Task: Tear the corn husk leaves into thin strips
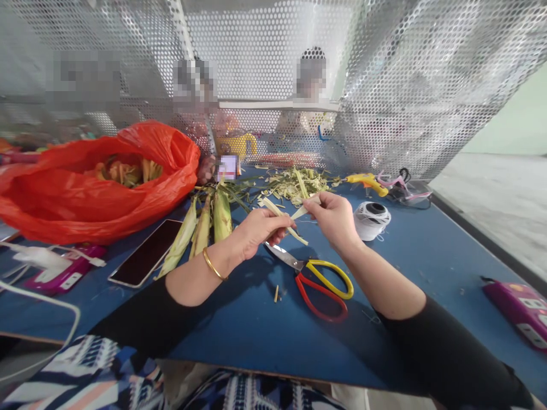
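Pale strips of husk (278, 212) cross between my two hands above the blue table (252, 319). My left hand (264, 229) is closed on them near the crossing, fingers pinched together. On the other side, my right hand (328, 212) pinches the end of one strip that slants up to the right. Scissors (304, 264) with one yellow and one red handle lie partly spread just below the hands. A white spool of thread (371, 221) stands beside my right wrist. Behind the hands is a pile of shredded husk (294, 185).
Corn ears in husk (222, 216) and a phone (147, 253) lie to the left, with a red plastic bag (98, 210) behind. A yellow glue gun (368, 182) is at back right. Purple power strips (519, 307) sit at both sides. A perforated screen (265, 57) rises behind.
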Available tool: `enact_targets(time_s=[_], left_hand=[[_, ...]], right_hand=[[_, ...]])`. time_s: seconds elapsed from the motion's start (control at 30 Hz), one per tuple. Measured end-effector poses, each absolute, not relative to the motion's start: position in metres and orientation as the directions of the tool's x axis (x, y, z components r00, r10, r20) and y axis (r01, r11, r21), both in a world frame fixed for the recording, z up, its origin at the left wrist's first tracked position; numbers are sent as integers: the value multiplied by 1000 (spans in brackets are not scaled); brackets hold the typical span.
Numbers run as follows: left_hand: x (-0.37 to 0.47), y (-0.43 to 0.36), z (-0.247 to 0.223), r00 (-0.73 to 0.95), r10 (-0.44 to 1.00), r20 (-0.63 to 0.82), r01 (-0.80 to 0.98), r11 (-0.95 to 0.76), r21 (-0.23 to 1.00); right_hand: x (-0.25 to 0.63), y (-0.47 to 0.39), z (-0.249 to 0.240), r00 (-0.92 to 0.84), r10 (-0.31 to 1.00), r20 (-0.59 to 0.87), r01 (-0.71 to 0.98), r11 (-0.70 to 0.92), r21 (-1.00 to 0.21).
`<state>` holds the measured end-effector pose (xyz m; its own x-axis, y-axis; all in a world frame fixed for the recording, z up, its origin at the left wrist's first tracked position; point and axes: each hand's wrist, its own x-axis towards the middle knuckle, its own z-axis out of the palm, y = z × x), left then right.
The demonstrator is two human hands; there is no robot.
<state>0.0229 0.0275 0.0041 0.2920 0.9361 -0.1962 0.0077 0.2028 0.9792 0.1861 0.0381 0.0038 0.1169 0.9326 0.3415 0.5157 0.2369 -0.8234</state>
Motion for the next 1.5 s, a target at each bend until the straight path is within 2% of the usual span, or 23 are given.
enact_targets(time_s=[0.07, 0.13, 0.2, 0.27, 0.37, 0.43, 0.5, 0.6, 0.7, 0.77, 0.83, 0.9, 0.97, 1.03, 1.13, 1.27, 1.37, 1.43, 1.5], left_hand=[[24, 26, 3, 300, 935, -188, 48, 182, 982], [25, 24, 2, 339, 923, -182, 101, 156, 983], [26, 22, 2, 379, 906, -188, 149, 141, 979], [27, 21, 1, 383, 901, -203, 178, 143, 973], [27, 20, 1, 349, 916, -199, 178, 144, 973], [27, 20, 0, 346, 923, -168, 165, 117, 979], [28, 19, -1, 356, 922, -149, 157, 98, 983], [29, 19, -4, 347, 916, -202, 102, 177, 979], [28, 22, -3, 334, 902, -274, -104, 325, 940], [26, 26, 0, 345, 904, -254, -274, 355, 894], [24, 29, 3, 329, 926, -185, -394, 313, 864], [22, 31, 6, 278, 952, -124, -441, 242, 864], [22, 30, 8, 236, 967, -94, -440, 193, 877], [23, 28, 8, 222, 971, -85, -427, 175, 887], [24, 26, 8, 208, 974, -91, -422, 174, 890], [24, 26, 10, 182, 980, -77, -424, 149, 893], [24, 26, 10, 169, 985, -46, -418, 114, 901], [23, 28, 10, 170, 984, -48, -405, 114, 907], [22, 29, 11, 168, 983, -67, -391, 129, 911]], right_hand=[[184, 34, 8, 48, 915, 399, 624, 285, -728], [180, 29, 11, -74, 908, 413, 643, 360, -676], [174, 24, 12, -190, 919, 345, 577, 389, -718], [170, 22, 11, -223, 942, 249, 496, 330, -804], [166, 24, 4, -106, 971, 213, 386, 238, -891], [165, 27, -2, -1, 965, 262, 348, 246, -905], [166, 30, -6, 56, 947, 315, 380, 272, -884], [170, 30, -4, 44, 912, 408, 543, 321, -776], [175, 23, 8, -7, 764, 646, 728, 446, -521], [177, 15, 18, -64, 662, 747, 788, 492, -369], [175, 9, 23, -114, 657, 745, 806, 500, -317], [170, 6, 22, -133, 751, 647, 803, 465, -374], [164, 8, 15, -115, 877, 466, 768, 376, -518], [159, 11, 5, -99, 949, 299, 689, 282, -667], [155, 15, -4, -128, 954, 271, 551, 295, -780], [155, 14, -4, -214, 923, 319, 438, 383, -813], [157, 13, 1, -293, 896, 332, 413, 432, -801], [159, 11, 6, -345, 881, 324, 480, 463, -745], [163, 9, 12, -346, 869, 353, 627, 494, -602]])
